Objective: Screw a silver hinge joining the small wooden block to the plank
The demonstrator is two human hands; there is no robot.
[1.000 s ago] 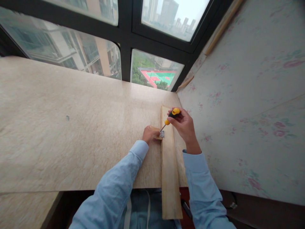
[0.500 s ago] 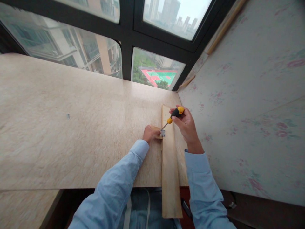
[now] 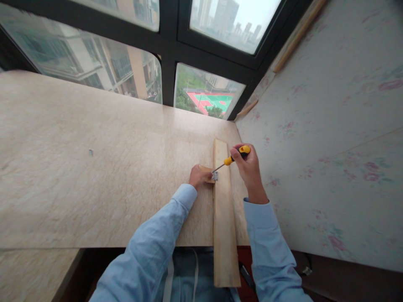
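My right hand is closed around the yellow and black handle of a screwdriver. Its shaft slants down to the left, and the tip meets a small metal hinge. The hinge lies across the left edge of a long wooden board and a small wooden block beside it. My left hand grips this block, fingers close to the hinge; part of the block is hidden under them. The board's near end sticks out past the counter edge.
A small metal piece lies on the marble-patterned counter to the left. A dark window frame bounds the back. The flowered wall rises close to my right hand.
My right hand has shifted slightly right, and the screwdriver now leans lower towards the right with its tip still at the hinge. My left hand and the board stay put.
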